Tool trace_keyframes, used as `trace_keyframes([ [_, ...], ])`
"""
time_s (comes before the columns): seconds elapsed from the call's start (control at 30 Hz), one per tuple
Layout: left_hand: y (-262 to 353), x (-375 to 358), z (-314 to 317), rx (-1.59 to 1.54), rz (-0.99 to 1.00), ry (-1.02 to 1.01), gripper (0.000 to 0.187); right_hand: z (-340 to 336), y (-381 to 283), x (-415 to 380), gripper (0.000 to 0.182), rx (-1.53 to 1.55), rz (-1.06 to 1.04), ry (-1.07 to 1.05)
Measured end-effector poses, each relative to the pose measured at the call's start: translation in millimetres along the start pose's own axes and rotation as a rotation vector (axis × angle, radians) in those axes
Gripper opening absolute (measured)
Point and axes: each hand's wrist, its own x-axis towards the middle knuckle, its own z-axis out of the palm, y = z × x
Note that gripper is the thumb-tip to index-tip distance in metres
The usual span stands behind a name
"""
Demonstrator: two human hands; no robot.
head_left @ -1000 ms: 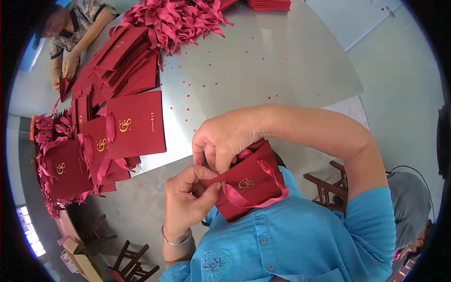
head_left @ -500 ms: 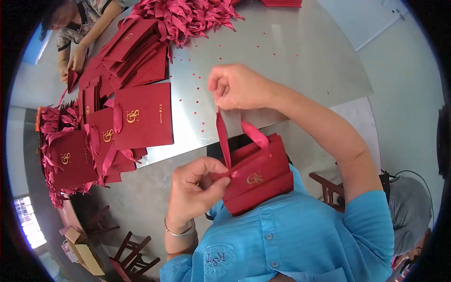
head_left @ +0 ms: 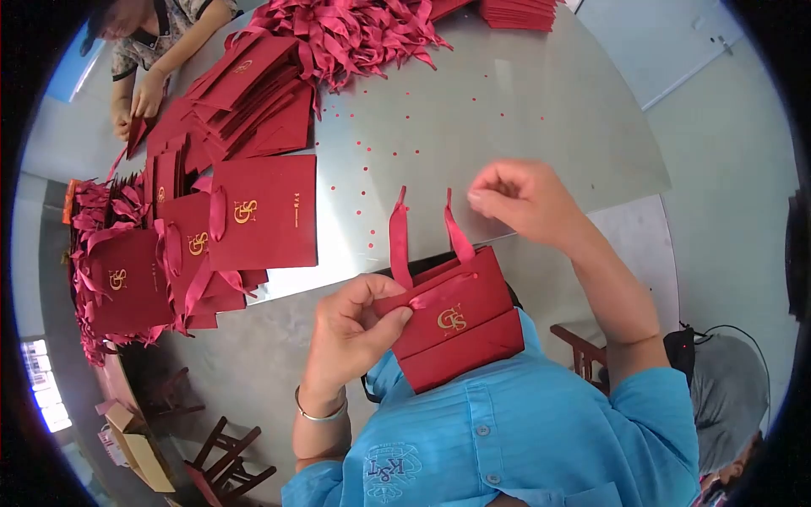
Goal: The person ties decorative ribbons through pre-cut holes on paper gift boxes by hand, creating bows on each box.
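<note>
A small dark red gift bag (head_left: 456,325) with a gold logo rests against my blue shirt. My left hand (head_left: 355,325), a bracelet on its wrist, pinches the bag's upper left corner where a pink ribbon (head_left: 399,241) passes through. Two ribbon ends stick up from the bag's top. My right hand (head_left: 519,198) hovers just right of the ribbon ends, its fingers curled together and holding nothing.
On the metal table (head_left: 473,118), finished red bags (head_left: 262,211) lie stacked at the left, with flat red bags (head_left: 253,93) behind them and a heap of pink ribbons (head_left: 355,29) further back. Another person's hands (head_left: 144,97) work at the far left. Wooden chairs (head_left: 232,460) stand below.
My right hand pulled the ribbon ends up out of the bag, then let go and moved right and down. My left hand kept its grip on the bag's corner.
</note>
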Motion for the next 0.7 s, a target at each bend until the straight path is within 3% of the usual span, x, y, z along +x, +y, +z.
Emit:
trace_keyframes([
  [0.13,-6.2,1.8,2.1,0.016,0.014,0.023,0.019,-8.9,-3.2,-19.2,0.024,-0.083,0.201,-0.132],
  [0.27,-3.8,6.9,11.1,0.134,0.049,0.070,0.018,0.3,-8.0,-23.0,0.027,-0.126,0.153,-0.114],
  [0.33,-9.9,7.3,12.1,0.197,0.029,0.096,0.019,4.6,-17.0,-21.2,0.025,-0.401,0.055,-0.199],
  [0.57,-12.3,2.8,8.8,0.239,0.107,0.123,0.020,20.3,-12.8,-17.0,0.014,-0.237,0.168,-0.141],
  [0.67,-21.6,2.0,6.6,0.160,0.066,0.116,0.018,24.4,-8.4,-20.5,0.008,0.034,0.146,-0.106],
  [0.7,-21.1,2.5,7.0,0.156,0.060,0.124,0.018,26.3,-6.4,-22.3,0.009,-0.115,-0.099,-0.024],
])
